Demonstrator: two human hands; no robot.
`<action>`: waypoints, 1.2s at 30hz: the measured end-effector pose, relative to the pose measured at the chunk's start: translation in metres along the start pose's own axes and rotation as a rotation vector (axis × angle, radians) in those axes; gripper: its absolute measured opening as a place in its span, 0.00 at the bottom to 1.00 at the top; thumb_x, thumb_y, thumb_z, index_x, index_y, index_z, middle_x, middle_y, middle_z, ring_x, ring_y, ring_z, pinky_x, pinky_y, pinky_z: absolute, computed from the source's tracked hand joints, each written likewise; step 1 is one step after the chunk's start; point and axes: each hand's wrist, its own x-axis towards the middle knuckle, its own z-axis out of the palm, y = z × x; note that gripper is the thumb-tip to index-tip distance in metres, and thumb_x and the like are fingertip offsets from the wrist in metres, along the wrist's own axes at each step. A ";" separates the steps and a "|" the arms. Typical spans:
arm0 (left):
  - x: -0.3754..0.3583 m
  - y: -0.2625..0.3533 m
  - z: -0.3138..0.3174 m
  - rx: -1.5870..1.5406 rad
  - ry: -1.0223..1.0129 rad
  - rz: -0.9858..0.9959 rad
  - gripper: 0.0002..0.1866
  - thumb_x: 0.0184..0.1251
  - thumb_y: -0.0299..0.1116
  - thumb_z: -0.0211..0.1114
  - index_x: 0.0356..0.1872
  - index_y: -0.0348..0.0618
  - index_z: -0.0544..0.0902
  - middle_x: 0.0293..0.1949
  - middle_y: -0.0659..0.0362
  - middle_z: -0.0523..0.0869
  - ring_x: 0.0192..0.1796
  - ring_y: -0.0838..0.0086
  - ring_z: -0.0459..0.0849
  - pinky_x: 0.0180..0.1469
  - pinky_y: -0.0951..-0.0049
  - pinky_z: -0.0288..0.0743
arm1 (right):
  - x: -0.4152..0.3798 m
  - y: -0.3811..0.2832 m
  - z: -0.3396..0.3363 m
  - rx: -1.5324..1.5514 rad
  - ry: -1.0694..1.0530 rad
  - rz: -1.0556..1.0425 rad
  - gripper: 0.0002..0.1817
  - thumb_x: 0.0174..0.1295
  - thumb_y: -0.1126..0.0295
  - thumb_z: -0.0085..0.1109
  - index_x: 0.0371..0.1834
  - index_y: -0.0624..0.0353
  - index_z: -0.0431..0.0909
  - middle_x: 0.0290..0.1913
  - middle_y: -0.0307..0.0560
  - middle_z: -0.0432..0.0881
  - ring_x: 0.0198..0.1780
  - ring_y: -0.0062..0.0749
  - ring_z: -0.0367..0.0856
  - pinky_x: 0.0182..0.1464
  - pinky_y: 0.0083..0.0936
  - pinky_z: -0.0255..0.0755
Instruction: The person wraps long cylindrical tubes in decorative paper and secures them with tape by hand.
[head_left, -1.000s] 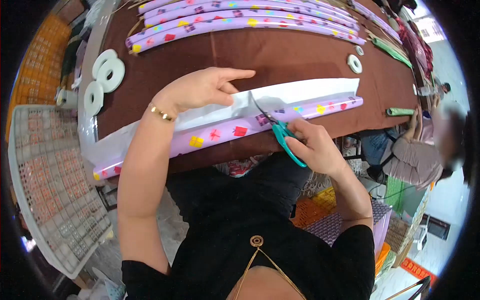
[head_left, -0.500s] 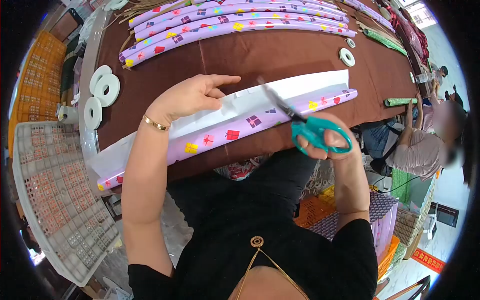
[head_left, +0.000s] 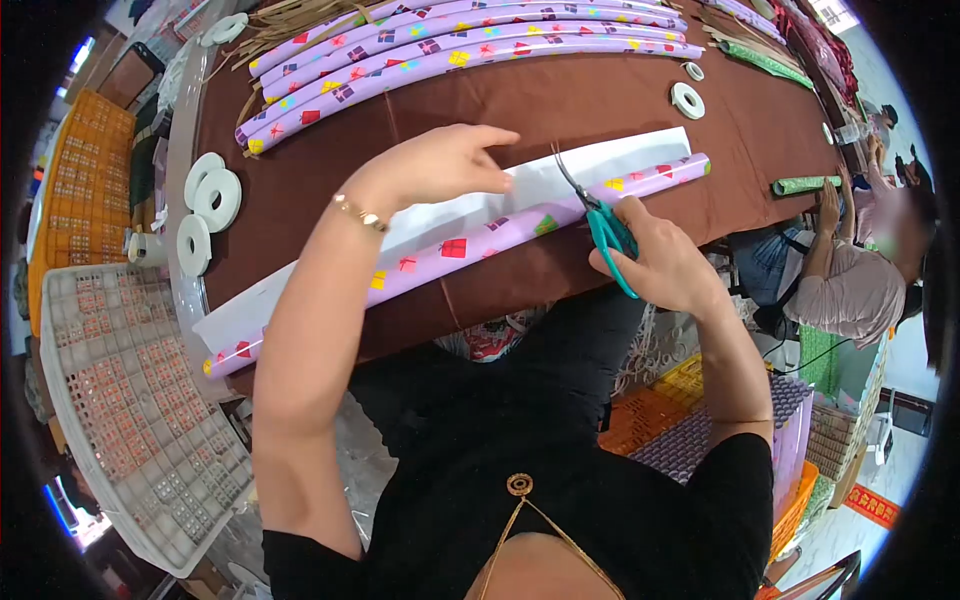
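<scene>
My left hand (head_left: 445,165) is over the white underside (head_left: 640,148) of a part-rolled sheet of gift wrapping paper (head_left: 500,232), its index finger stretched out and apart from the thumb. The paper's outer face is lilac with coloured gift boxes, and the roll lies along the front of the brown-covered table (head_left: 600,105). In my right hand (head_left: 672,255) is a pair of scissors (head_left: 612,235) with teal handles. Their blades are slightly apart, pointing up and left over the paper, right of my left hand.
Finished-looking lilac rolls (head_left: 400,75) lie at the back. White tape rolls (head_left: 215,200) sit at the left edge, another tape roll (head_left: 688,100) at the right. A plastic crate (head_left: 140,420) stands left. At right, a co-worker (head_left: 840,285) handles a green roll (head_left: 805,186).
My left hand has moved right along the paper. The scissors have turned in my right hand, their tips now pointing more steeply upward, and the right hand sits slightly farther right.
</scene>
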 end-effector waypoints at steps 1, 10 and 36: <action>0.009 0.008 0.004 0.022 0.001 -0.002 0.32 0.67 0.30 0.67 0.73 0.40 0.69 0.48 0.53 0.89 0.48 0.76 0.84 0.54 0.73 0.76 | 0.000 0.000 -0.002 0.004 0.006 0.001 0.23 0.61 0.54 0.66 0.43 0.64 0.73 0.29 0.57 0.81 0.34 0.56 0.82 0.37 0.45 0.72; 0.038 -0.001 0.018 -0.316 -0.035 0.000 0.37 0.56 0.20 0.64 0.72 0.38 0.70 0.54 0.45 0.86 0.54 0.68 0.83 0.61 0.69 0.73 | -0.005 0.001 -0.022 -0.213 -0.084 -0.058 0.21 0.61 0.53 0.62 0.38 0.62 0.71 0.26 0.58 0.81 0.34 0.59 0.83 0.36 0.49 0.73; 0.037 -0.007 0.020 -0.446 -0.051 0.023 0.37 0.63 0.17 0.61 0.76 0.41 0.65 0.51 0.51 0.87 0.49 0.77 0.83 0.57 0.75 0.75 | 0.000 -0.005 -0.018 -0.276 -0.012 -0.084 0.20 0.58 0.56 0.65 0.36 0.63 0.73 0.24 0.52 0.82 0.30 0.51 0.84 0.34 0.43 0.76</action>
